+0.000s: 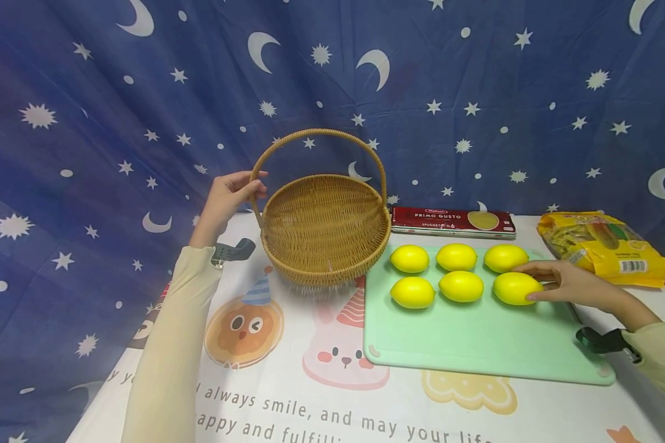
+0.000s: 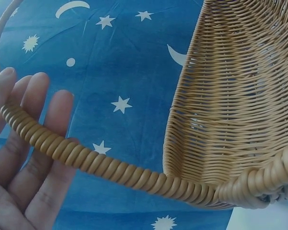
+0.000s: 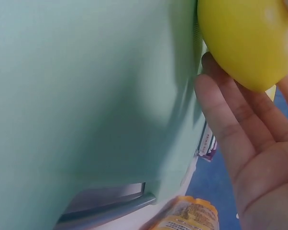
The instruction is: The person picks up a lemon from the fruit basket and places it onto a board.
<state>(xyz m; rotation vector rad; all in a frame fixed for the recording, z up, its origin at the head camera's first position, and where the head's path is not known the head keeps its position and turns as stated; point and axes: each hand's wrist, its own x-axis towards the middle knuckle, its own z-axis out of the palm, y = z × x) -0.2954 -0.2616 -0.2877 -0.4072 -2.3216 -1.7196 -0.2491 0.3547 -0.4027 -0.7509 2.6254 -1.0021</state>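
Note:
My left hand point(image 1: 234, 195) grips the side of a wicker basket's handle point(image 1: 317, 131); in the left wrist view its fingers curl round the wrapped cane point(image 2: 101, 165). The basket point(image 1: 324, 231) is tilted, with its hollow inside facing me. On a green cutting board point(image 1: 476, 341) lie several yellow lemons in two rows. My right hand point(image 1: 573, 284) holds the front-right lemon point(image 1: 516, 288) between thumb and fingers. Seen from the right wrist, that lemon point(image 3: 249, 40) fills the upper right corner, with fingers point(image 3: 225, 110) round its underside.
Behind the board lies a dark red spaghetti pack point(image 1: 451, 223). A yellow pasta bag point(image 1: 604, 249) lies at the back right, near my right forearm. The table wears a white printed cloth point(image 1: 288, 394), and a blue star-and-moon curtain point(image 1: 310, 80) hangs behind.

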